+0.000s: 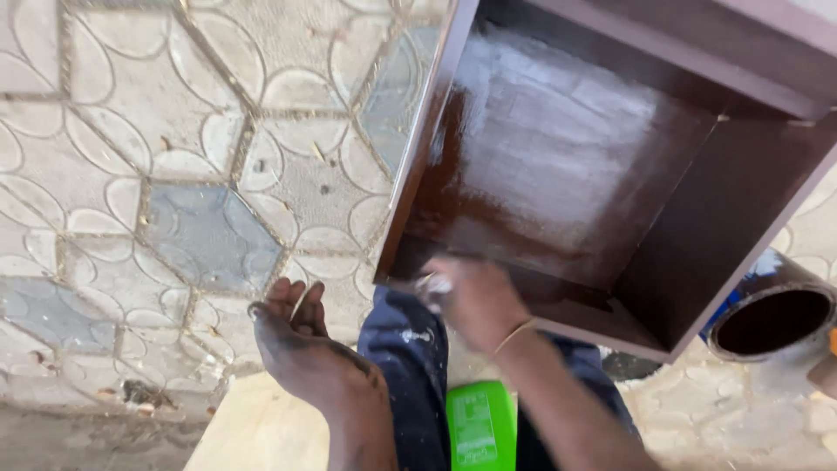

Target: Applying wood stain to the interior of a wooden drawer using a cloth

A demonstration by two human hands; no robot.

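Note:
A dark brown, glossy wooden box [697,227], open toward me, rests tilted above my knees, its inner back panel shining wet. My right hand [475,301] presses a small whitish cloth [433,283] against the box's lower front edge, fingers closed around it. My left hand [301,344], stained dark, hovers at the left of the box with fingers loosely spread and nothing in it. My leg in dark blue trousers [410,366] lies between the two hands.
The floor is patterned tile [174,174] with leaf and hexagon shapes. A green plastic container [479,427] sits between my legs. A round tin with dark liquid [772,318] stands at the right. A pale wooden board [261,432] lies under my left arm.

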